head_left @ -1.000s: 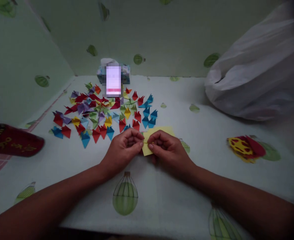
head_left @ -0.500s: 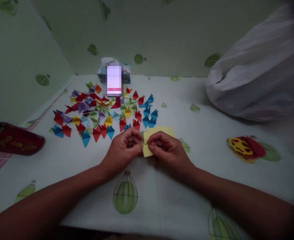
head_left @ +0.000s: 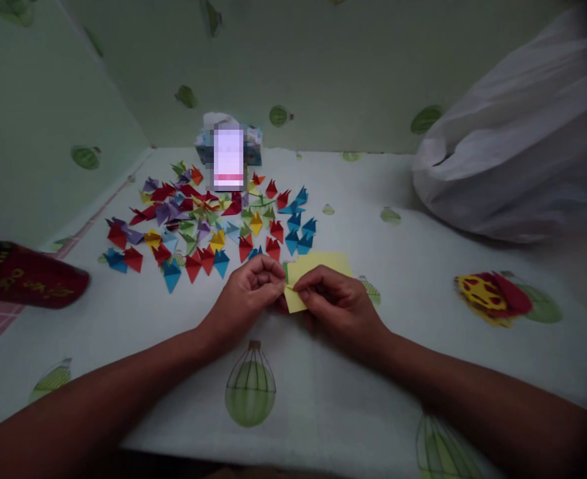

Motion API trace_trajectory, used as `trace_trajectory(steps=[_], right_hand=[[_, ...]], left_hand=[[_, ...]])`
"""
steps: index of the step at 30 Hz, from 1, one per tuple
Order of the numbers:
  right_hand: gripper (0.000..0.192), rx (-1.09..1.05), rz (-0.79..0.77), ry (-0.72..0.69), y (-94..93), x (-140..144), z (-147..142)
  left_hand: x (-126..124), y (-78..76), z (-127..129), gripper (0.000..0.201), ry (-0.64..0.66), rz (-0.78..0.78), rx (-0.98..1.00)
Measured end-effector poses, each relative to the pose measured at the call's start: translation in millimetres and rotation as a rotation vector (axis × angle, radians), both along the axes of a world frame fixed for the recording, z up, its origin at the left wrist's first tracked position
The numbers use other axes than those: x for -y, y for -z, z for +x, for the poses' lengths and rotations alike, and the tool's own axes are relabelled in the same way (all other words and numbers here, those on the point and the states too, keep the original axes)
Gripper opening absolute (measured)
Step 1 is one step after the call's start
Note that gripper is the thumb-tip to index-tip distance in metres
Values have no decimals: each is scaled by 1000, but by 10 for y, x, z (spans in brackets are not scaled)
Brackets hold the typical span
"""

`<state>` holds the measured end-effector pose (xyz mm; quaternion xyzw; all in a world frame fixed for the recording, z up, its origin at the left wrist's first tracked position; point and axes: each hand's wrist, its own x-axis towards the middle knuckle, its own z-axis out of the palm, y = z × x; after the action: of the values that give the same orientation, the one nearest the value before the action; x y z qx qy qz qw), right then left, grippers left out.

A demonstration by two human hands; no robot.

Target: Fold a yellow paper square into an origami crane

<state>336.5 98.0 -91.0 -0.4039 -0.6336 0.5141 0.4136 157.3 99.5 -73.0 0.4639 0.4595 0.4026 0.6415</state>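
Fingers of the left hand and right hand are pinched shut on the near left corner of a yellow paper, meeting fingertip to fingertip; the hands hide much of the sheet. It lies on the counter, its long axis running from that corner away to the right. Behind it spreads a scatter of folded paper pieces. A red can, cut off at left, bears gold writing too dim to read. The blurred box stands at the back.
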Motion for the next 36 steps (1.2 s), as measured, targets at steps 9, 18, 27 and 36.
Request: trace_trajectory(steps=[9, 18, 27, 36], right_hand=[[9, 70, 123, 0, 10, 3, 4], [3, -7, -39, -36, 22, -10, 6], [10, -187, -238, -89, -6, -27, -7], [13, -302, -285, -136, 43, -60, 10]], left_hand=[[-7, 15, 0, 18, -5, 4, -36], [-5, -16, 1, 19, -16, 25, -56], [-22, -38, -3, 12, -65, 138, -195], [-8, -38, -39, 15, -37, 413, -430]])
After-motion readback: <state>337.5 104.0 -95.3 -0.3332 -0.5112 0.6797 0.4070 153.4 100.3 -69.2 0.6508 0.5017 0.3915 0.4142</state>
